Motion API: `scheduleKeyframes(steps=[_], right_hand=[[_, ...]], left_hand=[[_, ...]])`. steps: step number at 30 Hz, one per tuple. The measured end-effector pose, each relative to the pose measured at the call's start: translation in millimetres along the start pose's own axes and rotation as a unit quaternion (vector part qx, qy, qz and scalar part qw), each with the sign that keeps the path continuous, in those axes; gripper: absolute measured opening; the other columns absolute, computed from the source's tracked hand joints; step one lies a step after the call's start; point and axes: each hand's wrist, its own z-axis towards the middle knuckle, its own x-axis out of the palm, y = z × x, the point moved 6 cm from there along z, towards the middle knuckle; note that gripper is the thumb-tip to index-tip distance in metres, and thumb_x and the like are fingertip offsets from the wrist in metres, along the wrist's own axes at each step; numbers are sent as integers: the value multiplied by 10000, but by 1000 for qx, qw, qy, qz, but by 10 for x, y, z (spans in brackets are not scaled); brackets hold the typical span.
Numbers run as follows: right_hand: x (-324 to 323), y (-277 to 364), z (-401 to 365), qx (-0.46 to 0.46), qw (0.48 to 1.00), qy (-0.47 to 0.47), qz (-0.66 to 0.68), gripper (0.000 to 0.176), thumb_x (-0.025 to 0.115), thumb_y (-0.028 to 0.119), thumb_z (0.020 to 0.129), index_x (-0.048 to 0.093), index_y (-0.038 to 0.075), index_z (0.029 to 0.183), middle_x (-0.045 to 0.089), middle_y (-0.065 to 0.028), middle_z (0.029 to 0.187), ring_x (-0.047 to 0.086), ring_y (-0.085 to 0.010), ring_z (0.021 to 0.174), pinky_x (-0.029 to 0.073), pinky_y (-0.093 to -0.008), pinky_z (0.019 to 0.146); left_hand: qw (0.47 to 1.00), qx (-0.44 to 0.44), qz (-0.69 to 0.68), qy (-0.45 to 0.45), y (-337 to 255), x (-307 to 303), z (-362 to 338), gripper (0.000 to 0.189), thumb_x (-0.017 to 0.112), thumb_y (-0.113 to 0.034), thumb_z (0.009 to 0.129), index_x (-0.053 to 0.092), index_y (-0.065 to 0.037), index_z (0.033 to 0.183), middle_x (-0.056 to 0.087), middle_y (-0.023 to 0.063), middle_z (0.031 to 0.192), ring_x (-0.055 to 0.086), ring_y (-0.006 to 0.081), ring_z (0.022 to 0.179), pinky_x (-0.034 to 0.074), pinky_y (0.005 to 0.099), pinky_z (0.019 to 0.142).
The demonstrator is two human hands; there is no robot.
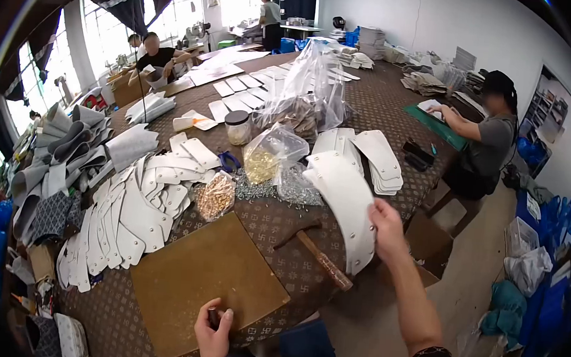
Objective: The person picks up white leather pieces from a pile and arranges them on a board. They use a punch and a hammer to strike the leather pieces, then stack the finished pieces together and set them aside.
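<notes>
Head view: my right hand pinches a curved white metal-studded panel by its edge, beside a wooden-handled hammer; my left hand grips a short dark cylinder over a brown rectangular board.

Windows glare; edges bend — perhaps blurred

tall, glaring windows hung with dark curtains, a plain white wall, a pale floor
</notes>
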Motion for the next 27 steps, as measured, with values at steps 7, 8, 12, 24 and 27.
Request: scheduleKeyframes(steps=[7, 8, 12, 24, 27], right_hand=[[-733, 313, 1489, -32, 998, -42, -41, 254, 555, 178, 1091, 651, -33, 1195, 708, -57, 1015, 661, -140, 852, 549, -310, 795], [-710, 270, 1689, -27, 998, -47, -33, 254, 559, 178, 1088, 655, -34, 1188, 709, -61, 1011, 658, -145, 847, 544, -321, 790], [-785, -371, 2846, -15, 995, -33, -90, 237, 601, 189, 1050, 695, -21, 1108, 713, -70, 972, 653, -165, 847, 528, -348, 777], [1055, -465, 2047, -244, 858, 62, -448, 425, 675, 215, 982, 623, -41, 1317, 684, -217, 1274, 675, -307, 1156, 533, -377, 970], [2352, -426, 1341, -209, 868, 201, -403, 419, 716, 221, 965, 641, -27, 1293, 718, -188, 1162, 704, -270, 1005, 563, -381, 892]], left_hand=[[995, 2, 60, -84, -108, 84, 23, 277, 733, -106, 992, 655, 13, 1229, 467, -74, 788, 410, 28, 704, 326, 206, 620], [993, 1, 69, -95, -135, 116, 12, 271, 731, -98, 991, 657, 15, 1226, 463, -76, 789, 406, 27, 704, 321, 209, 615], [990, 16, 99, -102, 127, -15, 36, 282, 746, -77, 973, 666, 13, 1228, 542, -55, 786, 464, 38, 716, 401, 210, 650], [998, -1, 54, -28, 93, -60, 107, 359, 763, -164, 987, 669, -32, 1308, 556, -54, 778, 466, 42, 692, 407, 236, 633], [999, 0, 27, 24, 141, -40, 173, 356, 753, -168, 999, 666, -33, 1317, 562, -52, 781, 472, 41, 712, 419, 241, 655]])
